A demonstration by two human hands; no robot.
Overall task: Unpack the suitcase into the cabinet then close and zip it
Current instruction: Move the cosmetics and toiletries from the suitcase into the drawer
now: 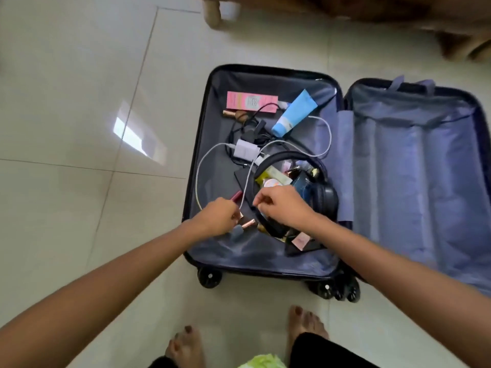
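Suitcase (pixel 265 261) lies open flat on the tiled floor (pixel 79 128), wheels toward the near side. Left half holds the clutter; right half (pixel 414 168) shows only grey-blue lining and straps.

Left hand (pixel 220 217) reaches into the near part of the left half, fingers curled together, pinching the white cable (pixel 198 181) near its end; small rose-gold tubes (pixel 248 223) lie just beside the knuckles, contact with them unclear. Right hand (pixel 284 205) sits over the middle pile, fingers curled, thumb and forefinger pinched, seemingly on the same white cable or a thin item; exactly what it grips is hard to tell.

Black headphones (pixel 325 200) arch around a heap of small cosmetics (pixel 273 179) just beyond the right hand. White charger block (pixel 245 150) sits further back at centre, tangled with black cords (pixel 252 126). Blue tube (pixel 295 112) lies tilted at the far side, beside a pink box (pixel 251 102) at the far left corner.

Bare feet (pixel 186 346) stand at the near edge. Wooden furniture (pixel 345 9) is at the far edge, blurred.
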